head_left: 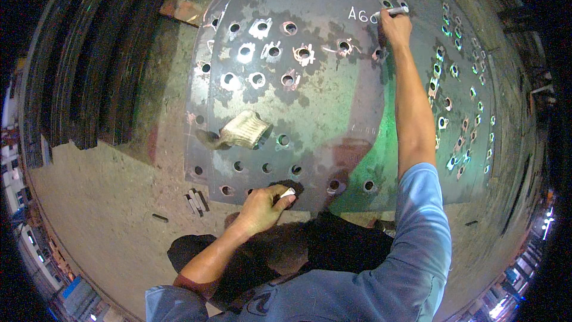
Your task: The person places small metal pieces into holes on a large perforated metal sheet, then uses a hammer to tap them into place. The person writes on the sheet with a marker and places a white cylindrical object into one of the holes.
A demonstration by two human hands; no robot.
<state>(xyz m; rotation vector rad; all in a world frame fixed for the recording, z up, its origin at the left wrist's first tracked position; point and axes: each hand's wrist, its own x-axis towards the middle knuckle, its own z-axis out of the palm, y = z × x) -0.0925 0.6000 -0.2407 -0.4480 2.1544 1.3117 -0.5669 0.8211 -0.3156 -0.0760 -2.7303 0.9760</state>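
A large grey steel plate (322, 113) with many drilled holes lies below me, bare metal showing round many of them. Toward its far side, my right hand (397, 28) grips a white marker (395, 11), held low over the plate beside white handwritten characters (361, 15). My left hand (260, 210) is closed at the near edge, a small white piece (288, 193), perhaps the marker's cap, pinched between thumb and fingers. Farther in from that hand, a crumpled cream knit glove (245, 130) rests on the plate.
Long dark steel sections (89, 59) are stacked at the left. A reddish-brown block (182, 11) sits by the plate's far left corner. Several short stick-like pieces (195, 203) lie on the concrete floor (131, 214), left of my left hand.
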